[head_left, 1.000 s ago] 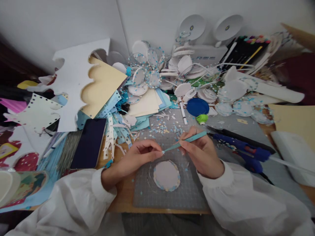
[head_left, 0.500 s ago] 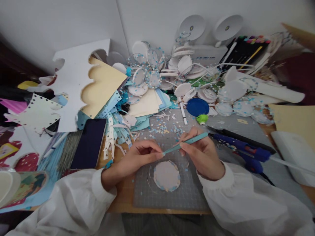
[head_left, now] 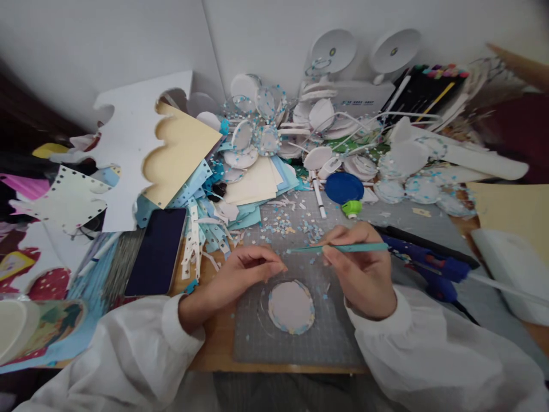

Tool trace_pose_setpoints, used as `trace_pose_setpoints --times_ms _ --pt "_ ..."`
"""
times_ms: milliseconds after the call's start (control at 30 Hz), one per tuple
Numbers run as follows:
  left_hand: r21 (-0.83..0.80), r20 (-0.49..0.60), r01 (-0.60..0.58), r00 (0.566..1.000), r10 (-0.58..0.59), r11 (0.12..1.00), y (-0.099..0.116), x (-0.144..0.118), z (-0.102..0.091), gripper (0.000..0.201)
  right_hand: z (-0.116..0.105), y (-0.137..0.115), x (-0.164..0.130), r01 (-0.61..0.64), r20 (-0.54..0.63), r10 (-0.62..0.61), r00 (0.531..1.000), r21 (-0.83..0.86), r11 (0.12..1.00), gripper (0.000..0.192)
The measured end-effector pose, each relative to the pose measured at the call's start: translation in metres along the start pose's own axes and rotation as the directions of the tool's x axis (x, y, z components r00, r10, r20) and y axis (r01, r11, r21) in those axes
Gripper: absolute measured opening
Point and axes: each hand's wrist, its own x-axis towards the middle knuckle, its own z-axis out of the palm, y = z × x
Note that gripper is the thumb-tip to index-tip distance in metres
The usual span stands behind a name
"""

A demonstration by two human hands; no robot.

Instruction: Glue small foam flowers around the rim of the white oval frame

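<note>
In my right hand (head_left: 364, 272) I grip teal tweezers (head_left: 351, 248), lying nearly level with their tips pointing left. My left hand (head_left: 246, 272) is closed in a pinch just left of and below the tips; whatever its thumb and forefinger hold is too small to make out. Below both hands, a round white disc (head_left: 291, 306) edged with small pale blue and cream pieces lies flat on the grey cutting mat (head_left: 300, 350). A thin clear loop shows at its left. Tiny paper confetti pieces (head_left: 283, 223) are scattered on the mat beyond my hands.
A phone (head_left: 156, 252) and cut paper strips lie left. White discs (head_left: 321, 114) with blue-dotted wires crowd the back, near a blue lid (head_left: 343, 187) and a green-capped item (head_left: 351, 209). A blue glue gun (head_left: 433, 260) rests right of my right hand.
The tweezers' tips have come away from my left fingertips, and the tweezers have turned from slanted to nearly level. My right hand has shifted slightly right; my left hand stays pinched.
</note>
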Motion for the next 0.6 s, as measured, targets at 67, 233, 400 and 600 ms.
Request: trace_pose_setpoints --times_ms 67,233,400,600 --pt "0.046 0.016 -0.024 1.000 0.024 0.999 -0.001 0.000 -0.001 0.021 0.001 -0.004 0.001 0.194 0.074 -0.185 0.980 -0.141 0.971 0.022" --pt "0.063 -0.008 -0.012 1.000 0.013 0.998 -0.008 0.000 -0.005 0.041 0.008 -0.014 0.003 0.687 0.563 -0.442 0.699 -0.356 0.633 0.020" --pt "0.044 -0.038 -0.008 0.999 0.009 0.999 -0.012 -0.001 -0.005 0.042 0.016 -0.014 0.001 0.883 0.740 -0.483 0.468 -0.420 0.211 0.014" --pt "-0.070 -0.053 -0.002 0.999 -0.002 0.998 -0.011 -0.002 -0.003 0.032 0.019 -0.025 -0.017 0.786 0.692 -0.380 0.614 -0.488 0.379 0.016"
